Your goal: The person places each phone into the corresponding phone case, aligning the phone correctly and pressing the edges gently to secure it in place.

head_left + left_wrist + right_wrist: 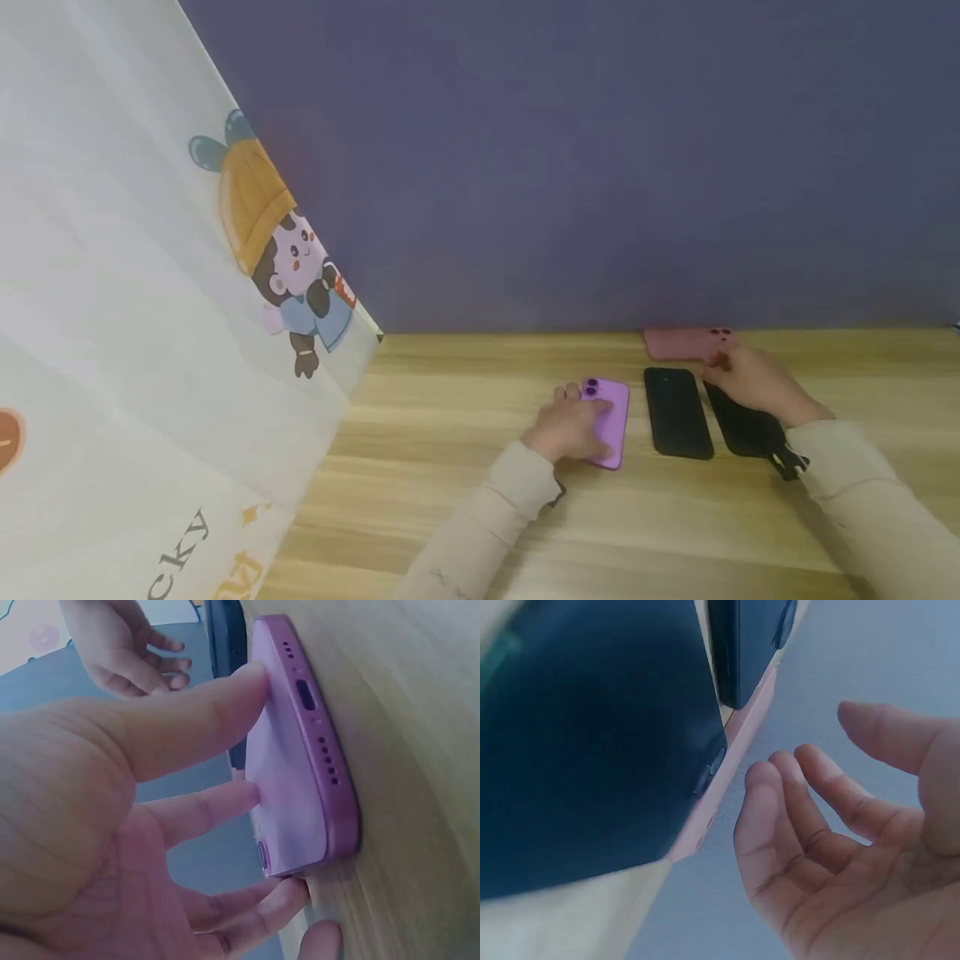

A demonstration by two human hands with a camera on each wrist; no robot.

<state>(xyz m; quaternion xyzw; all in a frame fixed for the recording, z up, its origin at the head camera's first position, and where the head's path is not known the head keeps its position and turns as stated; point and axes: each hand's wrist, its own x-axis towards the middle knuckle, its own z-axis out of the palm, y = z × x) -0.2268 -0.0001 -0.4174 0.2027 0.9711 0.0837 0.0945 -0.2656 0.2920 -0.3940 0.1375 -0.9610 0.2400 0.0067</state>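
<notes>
A purple phone (617, 417) lies back up on the wooden table. My left hand (564, 427) touches it; in the left wrist view the thumb and one fingertip rest on the phone's back, and other fingers lie by its camera-end edge. Over the upper part of a black phone (750, 432) hovers my right hand (761, 385), its fingers loosely bent with nothing between them in the right wrist view. Another black phone (677, 414) lies between the two hands. Behind them a pink phone (675, 343) lies sideways.
A dark blue-grey panel (570, 167) rises along the table's back edge, close to the pink phone. On the left stands a white sheet (112, 250) with a cartoon figure. Bare wood grain of the table (675, 533) shows in front of the phones.
</notes>
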